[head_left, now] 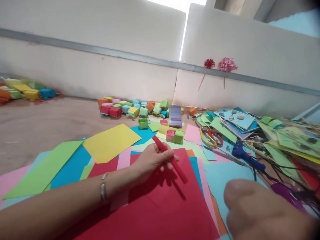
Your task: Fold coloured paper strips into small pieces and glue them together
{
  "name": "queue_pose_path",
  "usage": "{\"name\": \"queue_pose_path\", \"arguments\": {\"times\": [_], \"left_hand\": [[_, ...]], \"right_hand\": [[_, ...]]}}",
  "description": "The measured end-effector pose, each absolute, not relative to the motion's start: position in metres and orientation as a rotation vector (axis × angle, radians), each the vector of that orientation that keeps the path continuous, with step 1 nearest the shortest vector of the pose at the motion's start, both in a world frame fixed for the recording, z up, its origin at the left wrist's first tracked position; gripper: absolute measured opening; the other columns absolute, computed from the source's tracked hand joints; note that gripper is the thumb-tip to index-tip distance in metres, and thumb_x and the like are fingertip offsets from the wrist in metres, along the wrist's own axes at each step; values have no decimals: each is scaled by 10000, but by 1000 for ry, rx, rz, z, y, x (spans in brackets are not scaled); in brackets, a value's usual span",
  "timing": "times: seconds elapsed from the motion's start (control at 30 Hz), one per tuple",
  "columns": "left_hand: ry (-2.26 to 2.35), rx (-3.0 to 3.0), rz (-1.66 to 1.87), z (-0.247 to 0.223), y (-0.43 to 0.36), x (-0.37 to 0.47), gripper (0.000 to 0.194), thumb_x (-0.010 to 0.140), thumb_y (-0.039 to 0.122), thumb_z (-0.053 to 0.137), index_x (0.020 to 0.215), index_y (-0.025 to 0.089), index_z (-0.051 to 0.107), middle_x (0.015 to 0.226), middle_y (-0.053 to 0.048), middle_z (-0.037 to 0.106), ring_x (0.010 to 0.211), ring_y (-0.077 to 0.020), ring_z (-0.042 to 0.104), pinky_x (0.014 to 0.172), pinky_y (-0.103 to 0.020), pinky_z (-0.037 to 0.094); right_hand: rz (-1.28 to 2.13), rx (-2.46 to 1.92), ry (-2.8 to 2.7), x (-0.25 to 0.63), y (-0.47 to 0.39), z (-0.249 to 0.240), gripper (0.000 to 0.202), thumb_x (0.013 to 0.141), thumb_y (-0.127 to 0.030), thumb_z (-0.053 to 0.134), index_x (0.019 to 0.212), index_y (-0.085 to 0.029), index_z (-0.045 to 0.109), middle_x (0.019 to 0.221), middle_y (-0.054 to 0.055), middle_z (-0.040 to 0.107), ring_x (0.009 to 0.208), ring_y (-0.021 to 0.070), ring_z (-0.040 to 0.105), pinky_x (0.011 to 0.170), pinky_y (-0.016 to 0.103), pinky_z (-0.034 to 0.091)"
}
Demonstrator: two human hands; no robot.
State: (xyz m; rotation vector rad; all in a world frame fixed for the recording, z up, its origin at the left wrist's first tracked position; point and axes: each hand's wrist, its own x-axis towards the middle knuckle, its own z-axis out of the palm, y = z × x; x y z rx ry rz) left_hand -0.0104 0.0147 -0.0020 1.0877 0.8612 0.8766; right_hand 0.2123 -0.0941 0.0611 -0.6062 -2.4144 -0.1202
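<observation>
Writing: dark marks show on a light blue piece of paper [228, 148] beside the scissors; too small to read. The face of the upright rectangular object [175, 116] is blurred out.

Left hand [153, 158]: clamped on a red strip [179, 170], pinched between thumb and fingers. The strip lies slantwise above the large red sheet [160, 210], on which its shadow falls. Right hand [262, 210]: blurred at the lower right, fingers curled; whether it grips anything cannot be told.

Surroundings: to the left, a yellow sheet [112, 143] overlaps green and blue sheets. Ahead stand a pink paper box [170, 134] and a green paper box [178, 136], side by side. Behind them, many coloured paper blocks [133, 111] crowd near the wall [87, 71]. A red paper flower [209, 63] and a pink paper flower [227, 64] are at the wall ledge.

Obstructions: the left forearm covers part of the red sheet and crosses a pink strip. On the right, a yellow scissors handle [210, 144], a red scissors handle [221, 140] and a blue glue gun [247, 158] lie among papers, with black cords [285, 167] trailing near the right hand.
</observation>
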Motion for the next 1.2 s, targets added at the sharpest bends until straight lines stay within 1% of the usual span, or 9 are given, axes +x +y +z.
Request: {"name": "queue_pose_path", "arguments": {"times": [0.07,0.13,0.23,0.33,0.43,0.63,0.73,0.83,1.2], "left_hand": [[844,1092,855,-1,12,-11,333,725,426,799,673,138,639,556,-18,648,431,-76,478,423,-199,318],[814,1086,837,0,9,-12,352,698,437,818,629,135,653,514,10,582,455,-77,463,452,-208,324],[767,1065,792,0,6,-12,426,634,503,850,566,139,640,486,26,527,457,-76,429,460,-218,308],[731,1042,732,-1,6,-11,453,593,535,869,585,129,668,494,4,558,441,-76,429,449,-226,303],[717,1013,734,-3,7,-9,435,650,540,837,663,129,694,527,-11,597,457,-84,474,465,-223,348],[795,994,886,-3,12,-11,356,668,478,841,735,160,694,586,8,638,498,-85,533,515,-217,439],[891,1029,934,-3,14,-13,279,703,401,828,798,157,732,592,0,666,505,-107,576,508,-233,462],[964,1067,949,-2,14,-13,261,727,375,803,858,154,758,671,-53,744,560,-155,655,536,-267,507],[978,1247,909,8,8,-10,197,702,280,724,856,175,789,848,-63,809,779,-226,748,743,-330,599]], "right_hand": [[-106,-575,-2403,205,-68,67,209,990,-304,502,933,-314,704,746,21,625,689,152,585,645,291,488],[-199,-609,-2263,198,-40,62,271,1001,-173,458,985,-273,709,976,60,637,889,156,615,750,293,513],[-261,-460,-2273,192,-7,36,216,974,-169,532,1007,-264,722,1158,82,586,1064,181,577,853,332,518],[-142,-365,-2278,191,3,13,156,958,-171,576,982,-228,718,1072,58,628,977,152,589,847,310,513],[-38,-356,-2248,191,-1,9,197,996,-213,520,913,-194,697,990,45,660,912,132,589,828,291,507],[196,-548,-2238,194,-4,8,215,973,-280,515,832,-187,647,1090,106,612,962,168,585,797,310,515],[357,-713,-2213,196,-1,-2,185,952,-247,512,790,-180,572,880,69,646,778,145,590,694,269,495],[307,-869,-2203,197,1,-9,231,936,-257,521,716,-189,525,641,-6,561,590,122,493,574,236,408],[178,-978,-2184,197,4,-16,300,933,-263,499,643,-191,478,587,-20,483,546,108,391,539,228,312]]}}
